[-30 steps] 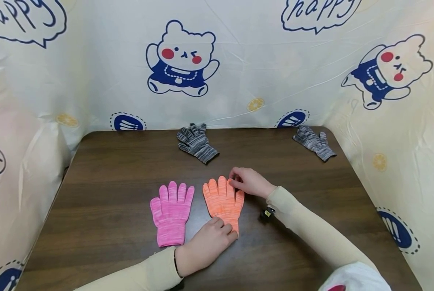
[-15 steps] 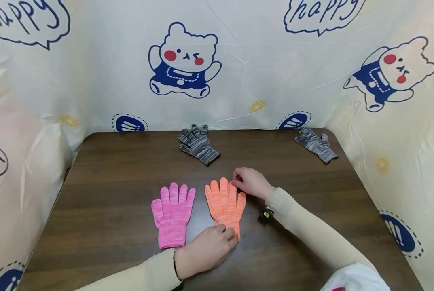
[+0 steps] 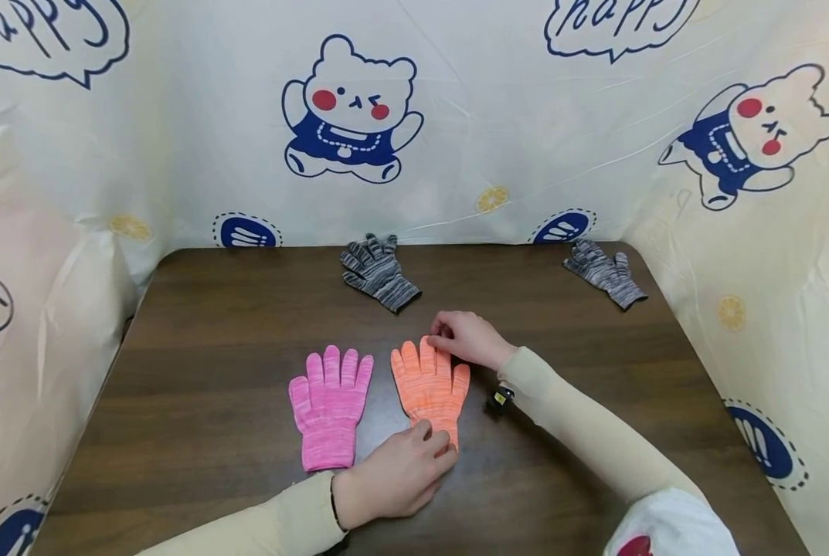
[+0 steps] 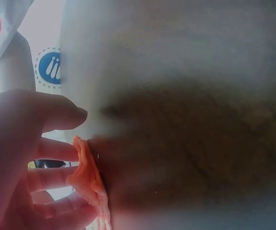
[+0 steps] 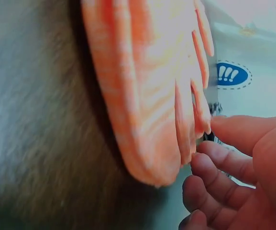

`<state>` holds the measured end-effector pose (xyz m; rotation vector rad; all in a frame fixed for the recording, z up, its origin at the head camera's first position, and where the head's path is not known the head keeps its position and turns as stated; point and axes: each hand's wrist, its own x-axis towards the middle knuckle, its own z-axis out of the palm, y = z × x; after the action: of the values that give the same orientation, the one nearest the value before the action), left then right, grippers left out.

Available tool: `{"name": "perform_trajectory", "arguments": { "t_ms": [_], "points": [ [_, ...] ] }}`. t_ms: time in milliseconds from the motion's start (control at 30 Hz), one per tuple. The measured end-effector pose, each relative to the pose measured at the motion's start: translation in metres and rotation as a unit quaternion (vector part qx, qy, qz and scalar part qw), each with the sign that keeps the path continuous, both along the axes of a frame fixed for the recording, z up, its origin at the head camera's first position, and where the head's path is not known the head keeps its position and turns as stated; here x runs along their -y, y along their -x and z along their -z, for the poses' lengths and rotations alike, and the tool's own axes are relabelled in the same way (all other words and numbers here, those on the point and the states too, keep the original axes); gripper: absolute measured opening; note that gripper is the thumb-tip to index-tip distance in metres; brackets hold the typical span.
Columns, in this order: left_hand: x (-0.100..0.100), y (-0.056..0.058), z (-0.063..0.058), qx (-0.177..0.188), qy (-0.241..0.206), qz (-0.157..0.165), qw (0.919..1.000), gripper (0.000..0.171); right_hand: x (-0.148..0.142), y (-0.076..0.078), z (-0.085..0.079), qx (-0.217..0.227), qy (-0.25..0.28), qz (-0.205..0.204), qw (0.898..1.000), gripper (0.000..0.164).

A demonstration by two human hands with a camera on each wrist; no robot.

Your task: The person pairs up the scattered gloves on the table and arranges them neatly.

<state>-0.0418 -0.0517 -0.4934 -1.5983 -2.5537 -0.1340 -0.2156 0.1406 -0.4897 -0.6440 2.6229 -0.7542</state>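
Head view: orange knit glove [image 3: 428, 386] on table [image 3: 212, 371], beside pink knit glove [image 3: 331, 409].
Right hand [image 3: 473, 340] pinches a finger-end of the orange one, grip nearly closed; left hand [image 3: 395, 475] at its cuff [image 4: 86, 175], thumb spread clear, fingers touching fabric.

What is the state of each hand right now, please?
Left hand: open, touching the orange glove at its cuff.
Right hand: at the orange glove's finger end; whether it pinches the fabric cannot be told.
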Motion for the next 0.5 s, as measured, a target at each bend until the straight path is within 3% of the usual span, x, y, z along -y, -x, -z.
{"name": "perform_trajectory", "arguments": {
  "t_ms": [167,500],
  "points": [
    [-0.0003,0.0001,0.0008,0.003,0.002,0.003,1.0000,0.027,0.0033,-0.0002,-0.0013,-0.002,0.000,-0.016,1.000,0.009],
    [-0.0018,-0.0008,0.0003,-0.003,0.018,0.000,0.9998,0.030,0.0032,0.0001,-0.0045,-0.024,-0.032,0.019,0.999,0.010]
  ]
}}
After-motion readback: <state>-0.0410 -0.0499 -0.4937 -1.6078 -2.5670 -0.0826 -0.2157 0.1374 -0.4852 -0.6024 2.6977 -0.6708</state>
